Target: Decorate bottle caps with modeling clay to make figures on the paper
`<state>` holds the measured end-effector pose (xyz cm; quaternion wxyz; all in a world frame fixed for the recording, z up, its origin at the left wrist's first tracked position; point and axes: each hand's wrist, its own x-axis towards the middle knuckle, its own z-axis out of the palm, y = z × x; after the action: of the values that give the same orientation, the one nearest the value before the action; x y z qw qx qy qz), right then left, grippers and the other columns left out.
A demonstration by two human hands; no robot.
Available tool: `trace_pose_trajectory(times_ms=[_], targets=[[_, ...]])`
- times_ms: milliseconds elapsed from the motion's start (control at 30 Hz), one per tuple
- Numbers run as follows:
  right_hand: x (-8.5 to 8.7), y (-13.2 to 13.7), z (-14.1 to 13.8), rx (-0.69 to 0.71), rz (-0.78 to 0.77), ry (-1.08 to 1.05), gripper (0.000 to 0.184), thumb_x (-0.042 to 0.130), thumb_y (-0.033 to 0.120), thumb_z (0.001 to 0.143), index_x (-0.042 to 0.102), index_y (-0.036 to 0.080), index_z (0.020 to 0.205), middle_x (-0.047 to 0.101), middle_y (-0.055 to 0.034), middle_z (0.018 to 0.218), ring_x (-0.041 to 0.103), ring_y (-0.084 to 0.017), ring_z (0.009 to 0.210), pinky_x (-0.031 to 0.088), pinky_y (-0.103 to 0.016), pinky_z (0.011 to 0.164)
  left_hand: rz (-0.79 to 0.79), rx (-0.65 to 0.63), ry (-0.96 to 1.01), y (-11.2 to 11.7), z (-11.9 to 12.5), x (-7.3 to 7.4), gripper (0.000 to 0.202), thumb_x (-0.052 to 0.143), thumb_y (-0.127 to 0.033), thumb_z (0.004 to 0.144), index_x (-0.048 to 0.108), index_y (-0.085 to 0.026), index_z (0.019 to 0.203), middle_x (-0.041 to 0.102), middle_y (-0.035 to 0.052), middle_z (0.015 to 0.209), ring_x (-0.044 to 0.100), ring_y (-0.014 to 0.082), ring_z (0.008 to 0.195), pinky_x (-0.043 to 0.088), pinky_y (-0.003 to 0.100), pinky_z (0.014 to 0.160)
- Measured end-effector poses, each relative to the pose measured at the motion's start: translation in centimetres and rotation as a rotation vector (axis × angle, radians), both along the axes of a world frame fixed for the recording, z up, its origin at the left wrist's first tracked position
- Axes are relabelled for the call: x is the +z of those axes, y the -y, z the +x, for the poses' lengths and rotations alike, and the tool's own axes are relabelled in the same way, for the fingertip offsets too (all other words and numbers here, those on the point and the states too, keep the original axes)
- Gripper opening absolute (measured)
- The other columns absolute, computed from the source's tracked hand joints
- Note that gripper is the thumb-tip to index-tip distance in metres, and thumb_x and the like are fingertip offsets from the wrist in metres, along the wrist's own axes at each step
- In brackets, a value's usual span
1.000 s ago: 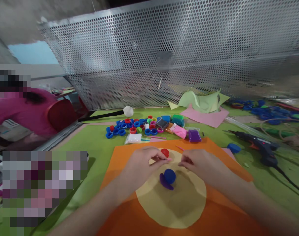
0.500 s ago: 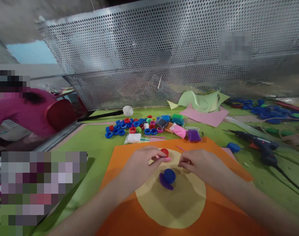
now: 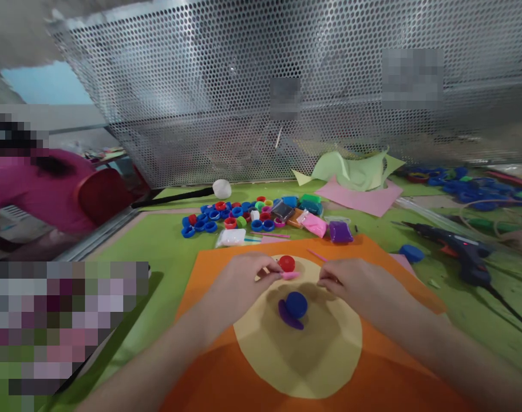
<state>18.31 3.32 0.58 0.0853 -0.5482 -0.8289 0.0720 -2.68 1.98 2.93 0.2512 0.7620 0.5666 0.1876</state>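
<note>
A pale yellow paper circle (image 3: 299, 366) lies on an orange sheet (image 3: 192, 377). My left hand (image 3: 248, 274) has thumb and forefinger closed at the left end of a small pink clay piece (image 3: 291, 276), just below a red bottle cap (image 3: 287, 263). My right hand (image 3: 351, 277) is over the circle's right side, its fingers bent together in a pinch; whatever they hold, if anything, is hidden. Between and below the hands, a blue bottle cap (image 3: 296, 304) sits against a curved purple clay piece (image 3: 289, 318).
Several coloured caps (image 3: 213, 215) lie behind the sheet beside bagged purple clay (image 3: 340, 231) and bagged pink clay (image 3: 313, 224). A glue gun (image 3: 462, 252) and a blue cap (image 3: 411, 253) are at right. A perforated metal panel (image 3: 244, 74) rises behind; a person in pink (image 3: 38, 189) is at left.
My left fingertips have drawn slightly left, showing more of the pink clay and red cap. My right hand has moved slightly right, and the view has shifted a little.
</note>
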Motion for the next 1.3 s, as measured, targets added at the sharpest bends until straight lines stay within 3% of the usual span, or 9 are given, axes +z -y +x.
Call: trace_pose_trajectory(times_ms=[133,233,400,500,800,933,1033,1167,1300], targets=[[0.4,0.0,-0.2,-0.041,-0.087,0.078,0.015,0.055,0.024,0.079,0.058,0.020,0.065,0.061,0.0000,0.061,0.056,-0.015,0.054,0.023,-0.023,0.043,-0.035,0.060,-0.017,0.0,-0.1,0.3,0.020,0.056,-0.039,0.077,0.064,-0.021,0.072,0.067,-0.0008,0.077,0.060,0.0169,0.074,0.042,0.025,0.064],[0.9,0.2,-0.2,-0.032,-0.134,0.139,0.015,0.056,0.029,0.079,0.059,0.020,0.067,0.063,-0.0016,0.067,0.058,-0.018,0.060,0.023,-0.023,0.045,-0.040,0.080,-0.032,0.0,-0.2,0.3,0.022,0.053,-0.039,0.079,0.064,-0.021,0.076,0.067,0.0005,0.081,0.061,0.0176,0.076,0.043,0.026,0.066],[1.9,0.7,-0.1,-0.113,-0.130,0.180,0.033,0.043,0.033,0.087,0.059,0.020,0.062,0.063,-0.0030,0.065,0.059,-0.019,0.060,0.022,-0.025,0.045,-0.073,0.050,-0.027,-0.1,-0.4,0.2,0.024,0.049,-0.039,0.082,0.067,-0.023,0.084,0.068,0.0013,0.085,0.061,0.0182,0.077,0.043,0.026,0.066],[2.3,0.9,-0.2,-0.127,-0.104,0.222,0.030,0.045,0.030,0.086,0.057,0.019,0.061,0.062,-0.0030,0.063,0.060,-0.020,0.061,0.021,-0.025,0.046,-0.104,0.027,-0.011,-0.2,-0.4,0.1,0.022,0.054,-0.040,0.078,0.066,-0.022,0.077,0.069,0.0006,0.080,0.062,0.0178,0.075,0.044,0.025,0.066],[2.4,1.0,0.5,-0.060,-0.157,0.190,0.016,0.054,0.029,0.081,0.058,0.020,0.069,0.065,-0.0048,0.073,0.060,-0.022,0.066,0.030,-0.028,0.049,-0.117,0.004,-0.012,0.1,-0.3,0.4,0.026,0.048,-0.039,0.081,0.067,-0.021,0.082,0.070,0.0037,0.085,0.062,0.0205,0.079,0.044,0.029,0.069],[2.4,1.6,-0.4,0.072,-0.129,0.012,0.023,0.049,0.039,0.086,0.061,0.020,0.093,0.065,-0.0070,0.092,0.061,-0.025,0.081,0.043,-0.034,0.063,-0.117,0.006,-0.002,0.0,-0.4,0.3,0.022,0.050,-0.035,0.080,0.066,-0.021,0.082,0.069,0.0027,0.086,0.062,0.0195,0.080,0.044,0.028,0.070],[1.4,1.9,-1.5,0.200,-0.151,-0.015,0.029,0.052,0.037,0.084,0.057,0.021,0.108,0.062,-0.0062,0.103,0.060,-0.026,0.088,0.046,-0.038,0.069,-0.125,0.009,0.013,0.0,-0.5,0.2,0.019,0.056,-0.036,0.076,0.065,-0.020,0.075,0.069,0.0014,0.079,0.063,0.0187,0.075,0.044,0.026,0.066],[0.3,2.1,-2.3,0.234,-0.128,0.031,0.020,0.052,0.032,0.083,0.059,0.019,0.097,0.063,-0.0050,0.095,0.061,-0.026,0.082,0.047,-0.037,0.064,-0.113,0.008,0.032,-0.1,-0.5,0.4,0.019,0.053,-0.034,0.079,0.066,-0.021,0.079,0.070,0.0009,0.083,0.062,0.0182,0.079,0.044,0.026,0.070],[0.3,2.1,-2.5,0.265,-0.107,0.007,0.015,0.055,0.029,0.082,0.059,0.019,0.092,0.063,-0.0033,0.091,0.062,-0.024,0.080,0.046,-0.034,0.061,-0.102,0.036,0.051,-0.1,-0.4,0.6,0.022,0.053,-0.037,0.079,0.066,-0.020,0.076,0.069,0.0013,0.080,0.061,0.0185,0.076,0.044,0.027,0.067]])
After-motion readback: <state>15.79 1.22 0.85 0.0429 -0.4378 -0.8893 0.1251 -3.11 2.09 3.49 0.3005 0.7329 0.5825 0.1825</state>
